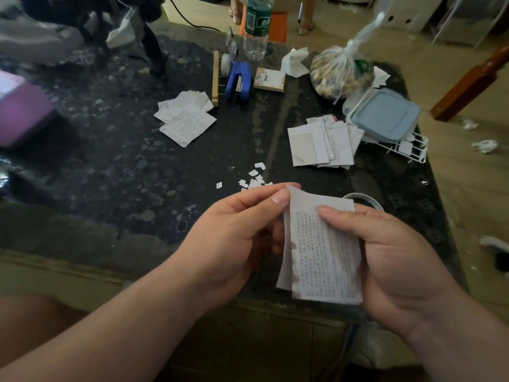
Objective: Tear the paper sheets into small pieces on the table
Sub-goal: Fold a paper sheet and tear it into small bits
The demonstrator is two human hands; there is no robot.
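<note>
Both my hands hold a small stack of printed paper pieces (322, 252) upright over the near edge of the dark table (115, 172). My left hand (234, 238) pinches the stack's top left corner between thumb and forefinger. My right hand (396, 255) grips its right side, thumb across the front. Several tiny torn scraps (254, 179) lie on the table just beyond my hands. A pile of larger torn sheets (322, 144) lies at the right, another pile (187, 117) at the middle.
A blue stapler (238, 81), a wooden rack (215, 78), a water bottle (256, 26), a small notepad (269, 79), a bag of nuts (341, 73) and a blue-lidded box (385, 114) on a white rack stand at the back. A purple box (22, 111) sits left. A tape roll (366, 201) lies behind my right hand.
</note>
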